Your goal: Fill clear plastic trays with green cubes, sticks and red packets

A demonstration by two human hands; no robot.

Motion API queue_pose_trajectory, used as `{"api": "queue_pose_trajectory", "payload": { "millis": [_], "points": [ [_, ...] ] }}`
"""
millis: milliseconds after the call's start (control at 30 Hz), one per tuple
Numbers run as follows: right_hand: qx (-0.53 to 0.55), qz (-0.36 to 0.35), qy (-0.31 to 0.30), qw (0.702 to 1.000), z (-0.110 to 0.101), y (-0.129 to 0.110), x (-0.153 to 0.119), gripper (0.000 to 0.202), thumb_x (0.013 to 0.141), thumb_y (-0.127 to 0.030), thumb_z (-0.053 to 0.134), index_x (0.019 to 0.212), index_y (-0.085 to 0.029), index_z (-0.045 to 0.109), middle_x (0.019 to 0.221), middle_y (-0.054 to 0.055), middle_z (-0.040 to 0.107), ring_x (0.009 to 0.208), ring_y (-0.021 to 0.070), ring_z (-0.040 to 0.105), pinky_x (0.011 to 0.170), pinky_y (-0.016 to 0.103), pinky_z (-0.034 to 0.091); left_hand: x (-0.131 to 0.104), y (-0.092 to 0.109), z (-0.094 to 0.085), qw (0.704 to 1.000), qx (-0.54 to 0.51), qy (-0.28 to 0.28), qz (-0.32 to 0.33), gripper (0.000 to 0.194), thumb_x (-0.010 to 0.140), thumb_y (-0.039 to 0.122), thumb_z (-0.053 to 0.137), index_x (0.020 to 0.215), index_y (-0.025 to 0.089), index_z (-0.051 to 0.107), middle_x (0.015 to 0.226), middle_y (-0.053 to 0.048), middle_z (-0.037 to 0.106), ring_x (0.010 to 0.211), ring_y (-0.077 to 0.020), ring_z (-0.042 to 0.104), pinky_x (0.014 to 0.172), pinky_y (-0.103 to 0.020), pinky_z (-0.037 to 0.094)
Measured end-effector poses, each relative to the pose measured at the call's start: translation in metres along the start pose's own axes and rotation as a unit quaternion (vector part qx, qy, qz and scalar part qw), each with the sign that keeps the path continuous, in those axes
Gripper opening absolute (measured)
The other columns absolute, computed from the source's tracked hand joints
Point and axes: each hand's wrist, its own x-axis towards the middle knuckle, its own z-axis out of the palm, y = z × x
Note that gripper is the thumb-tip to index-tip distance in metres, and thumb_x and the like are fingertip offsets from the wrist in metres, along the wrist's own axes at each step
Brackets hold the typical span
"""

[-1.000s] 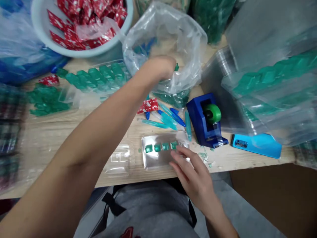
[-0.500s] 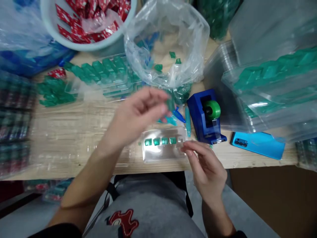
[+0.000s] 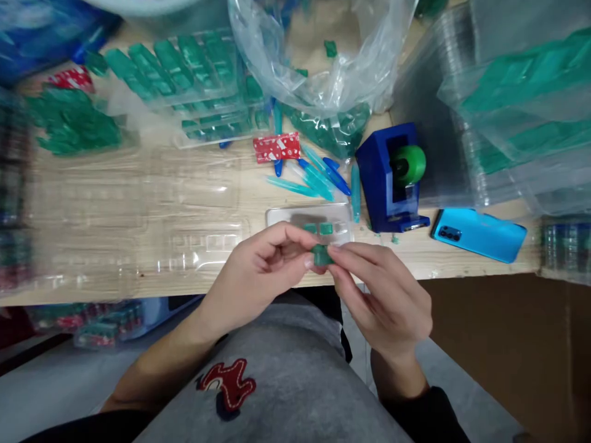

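Observation:
A small green piece [image 3: 322, 255] is pinched between the fingertips of my left hand [image 3: 272, 264] and my right hand [image 3: 378, 289]. Both hands meet above the front edge of the table. Just behind them lies a clear plastic tray [image 3: 286, 215] with green pieces in its small compartments; my fingers hide part of it. Beyond the tray are a red patterned packet [image 3: 277, 147] and several blue and turquoise pens [image 3: 323, 174].
A blue tape dispenser [image 3: 381, 178] and a blue phone [image 3: 489, 235] are on the right. Clear trays [image 3: 198, 246] cover the table's left. Behind stand an open plastic bag [image 3: 318, 86], green packets [image 3: 76, 120] and filled trays [image 3: 166, 67].
My left hand has come down and in to meet my right hand at the green piece. The camera view has shifted, and the red packet beside the pens is now uncovered.

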Motion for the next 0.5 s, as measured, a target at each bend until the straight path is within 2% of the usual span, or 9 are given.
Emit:
{"api": "queue_pose_trajectory", "payload": {
  "millis": [100,233,367,433,500],
  "points": [
    [-0.007,0.011,-0.02,1.0,0.001,-0.001,-0.003,0.028,0.083,-0.006,0.062,0.107,-0.019,0.065,0.097,0.004,0.07,0.084,0.0144,0.066,0.073,0.028,0.058,-0.002,-0.002,-0.002,1.0,0.009,-0.015,-0.008,0.01,0.079,0.009,0.061,0.082,0.018,0.064,0.074,0.004,0.07,0.068,-0.0083,0.068,0.066,-0.017,0.056],
    [-0.019,0.041,0.011,0.999,0.006,-0.001,-0.009,0.023,0.083,-0.006,0.061,0.101,-0.02,0.063,0.09,0.003,0.069,0.08,0.0132,0.065,0.069,0.027,0.057,-0.005,-0.007,-0.002,0.999,0.022,-0.038,-0.006,0.013,0.079,0.008,0.059,0.082,0.019,0.063,0.072,0.004,0.069,0.066,-0.0086,0.067,0.062,-0.016,0.055],
    [0.022,0.113,0.009,0.993,0.011,-0.002,-0.023,0.02,0.084,-0.004,0.058,0.097,-0.02,0.061,0.085,0.001,0.066,0.077,0.0109,0.062,0.069,0.024,0.055,-0.018,-0.023,0.007,0.999,0.049,0.013,0.011,0.02,0.08,0.008,0.061,0.092,0.023,0.062,0.083,0.004,0.067,0.072,-0.0072,0.067,0.064,-0.014,0.055],
    [0.0,0.112,0.004,0.994,0.011,-0.002,-0.031,0.02,0.085,-0.003,0.057,0.098,-0.018,0.06,0.086,0.002,0.066,0.08,0.0117,0.062,0.071,0.025,0.055,-0.025,-0.033,0.013,0.998,0.05,0.027,0.03,0.027,0.078,0.011,0.067,0.099,0.026,0.06,0.089,0.004,0.064,0.074,-0.0067,0.066,0.067,-0.015,0.055],
    [-0.037,0.09,-0.014,0.995,0.011,-0.003,-0.04,0.021,0.085,-0.003,0.057,0.1,-0.016,0.059,0.088,0.004,0.067,0.081,0.013,0.063,0.071,0.026,0.055,-0.031,-0.042,0.016,0.996,0.072,0.032,0.052,0.029,0.076,0.013,0.07,0.099,0.027,0.059,0.089,0.005,0.061,0.074,-0.0059,0.063,0.07,-0.015,0.054]
  ]
}}
